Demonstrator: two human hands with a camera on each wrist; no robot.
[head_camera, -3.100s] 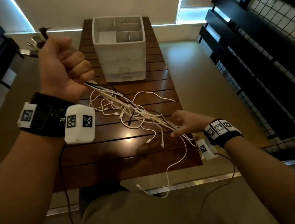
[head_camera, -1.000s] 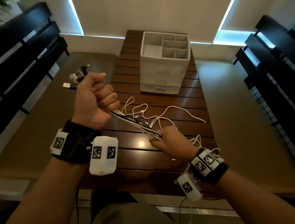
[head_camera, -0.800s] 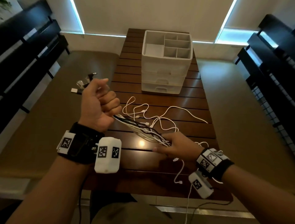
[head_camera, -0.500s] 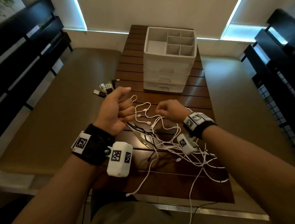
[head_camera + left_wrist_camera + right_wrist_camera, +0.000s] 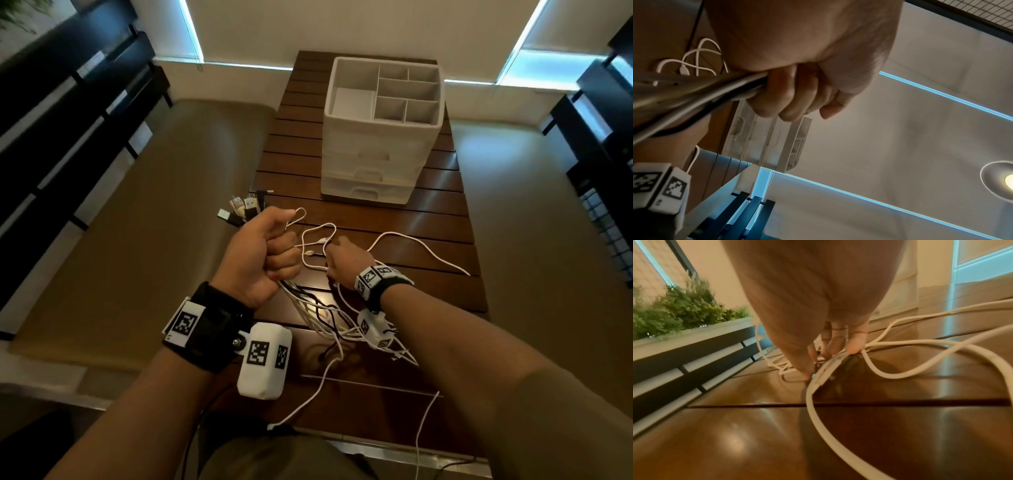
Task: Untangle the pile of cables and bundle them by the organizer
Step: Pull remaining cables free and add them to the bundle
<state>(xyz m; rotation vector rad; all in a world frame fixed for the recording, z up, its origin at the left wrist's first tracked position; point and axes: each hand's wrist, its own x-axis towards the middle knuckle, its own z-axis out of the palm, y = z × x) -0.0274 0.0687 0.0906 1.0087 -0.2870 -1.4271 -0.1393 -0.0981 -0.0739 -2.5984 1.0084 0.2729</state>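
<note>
From the head view, the left hand sits at centre frame, fisted round a bunch of cables. Their USB plugs fan out of the top of the fist toward the upper left, while the cords leave the bottom of the fist and run down and to the right, sagging over the near edge of the wooden table. So the bundle's long axis slants from upper left to lower right. The right hand is just beside the left, knuckles up, among loose white loops; this view hides its fingertips.

The right wrist view supplies that: the fingers point down at the tabletop, nearly together, and pinch a white cable that bends away toward the bottom of the frame. It also shows a planter of green leaves at the left.

The left wrist view shows the underside of the fist: fingers curled tight over white and dark cords coming out to the left. Behind them stands the white organizer, which in the head view stands at upper centre of the table, its top compartments open and its drawers facing the person.
</note>
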